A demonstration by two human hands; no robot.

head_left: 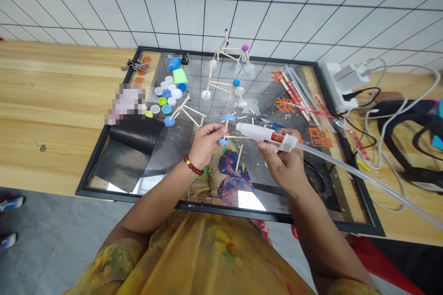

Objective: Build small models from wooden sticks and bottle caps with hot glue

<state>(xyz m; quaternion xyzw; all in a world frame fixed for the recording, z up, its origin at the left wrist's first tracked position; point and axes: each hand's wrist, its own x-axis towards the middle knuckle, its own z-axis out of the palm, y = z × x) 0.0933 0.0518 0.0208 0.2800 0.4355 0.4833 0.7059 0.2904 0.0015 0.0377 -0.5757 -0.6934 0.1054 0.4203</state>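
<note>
My left hand (206, 144), with a beaded bracelet at the wrist, pinches a small frame of thin wooden sticks (238, 137). A blue bottle cap (228, 118) sits at its upper end, another blue cap (224, 142) at its lower end. In my right hand (286, 163) is a white hot glue gun (254, 132), its nozzle pointing left, close to the upper cap. A long translucent glue stick (353, 173) runs out of its back to the right. Whether the nozzle touches the frame I cannot tell. A loose wooden stick (239, 156) lies below on the glass.
Stick models with cap wheels stand behind my hands: one with a blue ball (236, 82), one with blue cap wheels (169, 121). Loose bottle caps (167, 94) and black sheets (119, 161) lie left. Rods (296, 92), a power strip (337, 78) and cables are right.
</note>
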